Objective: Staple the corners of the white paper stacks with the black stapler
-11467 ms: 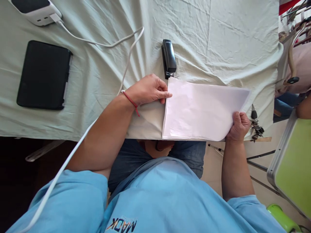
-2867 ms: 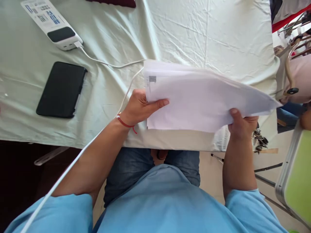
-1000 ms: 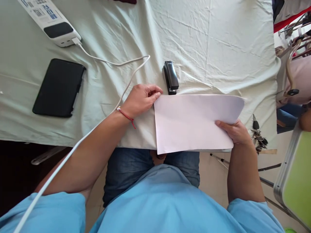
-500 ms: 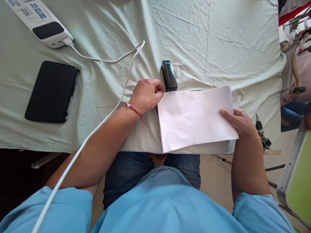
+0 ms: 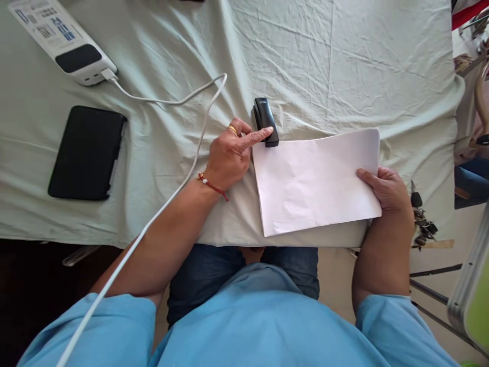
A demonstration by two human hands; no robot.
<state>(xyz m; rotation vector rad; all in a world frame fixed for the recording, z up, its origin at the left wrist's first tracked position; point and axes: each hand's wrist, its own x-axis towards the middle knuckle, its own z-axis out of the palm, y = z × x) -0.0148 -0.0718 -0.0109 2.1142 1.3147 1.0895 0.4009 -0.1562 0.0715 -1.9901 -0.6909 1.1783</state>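
A stack of white paper [image 5: 317, 181] lies on the pale green cloth [image 5: 344, 66] near the table's front edge. Its far left corner sits at the mouth of a small black stapler [image 5: 265, 121]. My left hand [image 5: 231, 155] is beside that corner, index finger stretched across the stapler's front end and the other fingers curled; the thumb is hidden. My right hand [image 5: 385, 188] grips the paper's right edge, thumb on top and fingers underneath.
A black flat device [image 5: 87, 153] lies at the left. A white power bank [image 5: 63, 43] sits at the far left, its white cable [image 5: 168, 99] running toward me. Keys [image 5: 422, 219] hang off the right corner. A green-topped case [image 5: 473, 300] stands at the right.
The lifted stack was laid flat again. My left hand moved from the paper's corner onto the stapler, its index finger now stretched over it. My right hand keeps hold of the right edge.
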